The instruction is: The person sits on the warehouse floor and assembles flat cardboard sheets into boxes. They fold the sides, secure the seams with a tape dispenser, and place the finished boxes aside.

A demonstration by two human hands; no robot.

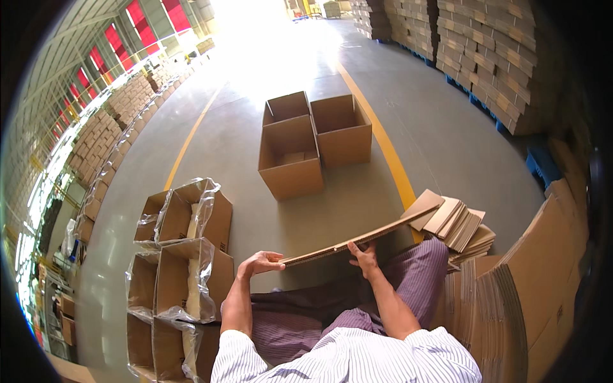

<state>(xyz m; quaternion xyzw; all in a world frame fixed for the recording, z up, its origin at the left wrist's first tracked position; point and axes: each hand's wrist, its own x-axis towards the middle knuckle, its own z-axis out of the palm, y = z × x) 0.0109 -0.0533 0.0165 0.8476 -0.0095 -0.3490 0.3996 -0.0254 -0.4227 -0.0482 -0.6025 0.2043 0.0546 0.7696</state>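
A flattened cardboard carton (396,226) is held edge-on in front of my lap, its thin brown edge slanting up toward the right. My left hand (262,263) grips its left end, the thumb and fingers pinching the board. Nearer the middle, my right hand (365,258) supports the same carton from the near side, thumb and fingers spread around its lower edge. Beyond it on the floor stand three open cardboard boxes (292,177) pushed together, their tops without flaps raised.
At my left are several open boxes (221,220) lined with clear plastic. Flat cardboard pieces (456,220) lie stacked at the right, beside upright flattened cartons (491,313). Tall carton stacks (488,60) on blue pallets stand at the far right. Yellow lines (380,137) mark the grey floor.
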